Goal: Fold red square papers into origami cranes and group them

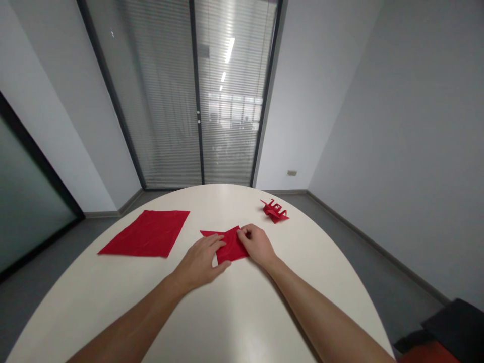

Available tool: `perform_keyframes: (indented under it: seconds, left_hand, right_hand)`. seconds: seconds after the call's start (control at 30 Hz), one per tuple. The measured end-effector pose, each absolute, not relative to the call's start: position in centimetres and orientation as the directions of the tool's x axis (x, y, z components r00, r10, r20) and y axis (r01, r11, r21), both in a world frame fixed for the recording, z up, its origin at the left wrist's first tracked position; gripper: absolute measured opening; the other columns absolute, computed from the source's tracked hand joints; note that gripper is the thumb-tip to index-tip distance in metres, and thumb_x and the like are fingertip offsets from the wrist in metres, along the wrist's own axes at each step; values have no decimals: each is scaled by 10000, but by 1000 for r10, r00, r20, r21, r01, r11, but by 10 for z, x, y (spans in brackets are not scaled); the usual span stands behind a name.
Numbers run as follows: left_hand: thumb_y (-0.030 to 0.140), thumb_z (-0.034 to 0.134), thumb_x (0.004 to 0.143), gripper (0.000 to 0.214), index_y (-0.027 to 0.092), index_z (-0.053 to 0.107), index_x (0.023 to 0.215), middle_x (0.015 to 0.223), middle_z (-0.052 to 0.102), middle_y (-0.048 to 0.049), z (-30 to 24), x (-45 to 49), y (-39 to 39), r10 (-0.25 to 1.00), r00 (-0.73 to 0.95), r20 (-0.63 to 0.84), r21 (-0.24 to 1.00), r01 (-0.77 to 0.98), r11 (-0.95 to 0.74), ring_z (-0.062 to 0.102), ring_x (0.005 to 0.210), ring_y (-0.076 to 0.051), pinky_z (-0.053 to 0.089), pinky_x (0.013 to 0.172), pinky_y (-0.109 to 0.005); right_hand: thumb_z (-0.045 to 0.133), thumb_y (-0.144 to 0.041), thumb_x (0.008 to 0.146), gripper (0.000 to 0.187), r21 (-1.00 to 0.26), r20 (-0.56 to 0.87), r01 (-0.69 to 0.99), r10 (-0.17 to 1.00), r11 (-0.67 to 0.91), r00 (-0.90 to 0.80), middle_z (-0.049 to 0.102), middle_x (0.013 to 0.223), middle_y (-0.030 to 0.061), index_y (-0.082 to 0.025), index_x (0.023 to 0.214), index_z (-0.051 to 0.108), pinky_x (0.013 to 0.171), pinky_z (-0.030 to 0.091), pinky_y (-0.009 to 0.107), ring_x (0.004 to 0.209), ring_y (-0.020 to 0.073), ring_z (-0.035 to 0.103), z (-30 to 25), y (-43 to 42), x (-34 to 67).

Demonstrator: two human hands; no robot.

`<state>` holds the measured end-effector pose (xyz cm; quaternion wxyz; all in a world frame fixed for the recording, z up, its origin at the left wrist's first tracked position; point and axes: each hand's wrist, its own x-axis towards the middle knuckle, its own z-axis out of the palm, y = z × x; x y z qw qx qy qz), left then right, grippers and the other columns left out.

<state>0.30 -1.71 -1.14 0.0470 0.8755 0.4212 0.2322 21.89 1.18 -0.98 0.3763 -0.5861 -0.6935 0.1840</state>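
While the folded red sheet (233,248) is pressed to the worktop (219,322) just below the frame's centre by the flattened, unclosed left grip (200,259), seemingly to stop it sliding, its right side is pinched by the right grip (259,245), so that it is placed between the two, partly beneath the left.

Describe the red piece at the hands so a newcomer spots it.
On the pale table, find the left hand and right hand. Between them is the small red piece. Unlike the larger red sheet leftward and spiky red shape rightward, it's touched by both.
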Motion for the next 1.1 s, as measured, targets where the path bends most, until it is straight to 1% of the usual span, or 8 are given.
perform_keyframes:
  seconds: [0.17, 0.23, 0.33, 0.5, 0.6, 0.8, 0.93, 1.1]
  left_hand:
    - [358, 668, 839, 306, 191, 586, 1082, 1186, 672, -118, -3, 5, -21, 778, 517, 357, 330, 709, -623, 645, 1069, -283, 520, 931, -432]
    - [355, 659, 837, 243, 208, 556, 1000, 1047, 668, -82, 0, 6, -22, 787, 508, 351, 332, 718, -612, 644, 936, -258, 520, 824, -394]
    - [365, 642, 843, 212, 220, 513, 927, 946, 625, -54, 2, 9, -23, 791, 495, 360, 326, 728, -604, 610, 850, -236, 487, 760, -363]
    - [385, 620, 859, 216, 222, 485, 905, 911, 592, -40, 0, 9, -24, 780, 505, 369, 333, 711, -619, 571, 818, -222, 453, 733, -348]
    - [413, 635, 843, 248, 224, 479, 886, 892, 588, -34, -1, 9, -24, 777, 510, 369, 337, 706, -623, 554, 799, -219, 440, 718, -347]
    - [303, 559, 862, 131, 232, 454, 831, 846, 560, -25, 1, 10, -25, 782, 491, 383, 336, 714, -614, 535, 776, -210, 436, 723, -347]
    - [244, 490, 886, 91, 237, 444, 807, 824, 549, -24, 3, 11, -25, 797, 470, 379, 359, 719, -595, 533, 761, -207, 443, 722, -347]
    - [264, 539, 859, 103, 235, 450, 818, 842, 547, -26, 1, 10, -24, 785, 488, 381, 361, 704, -612, 545, 785, -212, 455, 735, -346]
  right_hand:
    - [523, -402, 892, 324, -830, 246, 511, 969, 224, -26, 690, 752, 36, -182, 688, 644, 656, 437, 281, 701, 182, 607, -11, 15, 219]
    - [516, -405, 883, 336, -867, 235, 445, 971, 225, -35, 697, 748, 38, -175, 677, 650, 662, 445, 282, 697, 181, 614, -9, 15, 218]
    - [517, -409, 876, 340, -900, 222, 373, 974, 225, -53, 722, 769, 52, -160, 731, 696, 683, 461, 296, 717, 194, 633, -5, 13, 216]
    - [548, -416, 865, 356, -923, 209, 320, 977, 212, -44, 755, 1097, 114, -148, 791, 771, 856, 487, 351, 933, 244, 676, -3, 14, 216]
    - [555, -417, 860, 356, -938, 176, 294, 983, 183, -49, 738, 1177, 111, -155, 831, 793, 872, 503, 371, 962, 257, 681, -5, 17, 217]
    - [579, -452, 853, 390, -953, 167, 246, 984, 175, -54, 760, 1117, 106, -148, 963, 797, 918, 493, 389, 1003, 275, 685, -6, 18, 217]
    - [557, -495, 853, 425, -955, 167, 236, 984, 178, -62, 781, 942, 93, -140, 895, 787, 880, 493, 378, 911, 265, 686, -3, 16, 216]
    - [501, -369, 817, 324, -960, 186, 198, 979, 199, -83, 756, 871, 64, -155, 837, 744, 833, 497, 351, 838, 227, 664, -8, 20, 216]
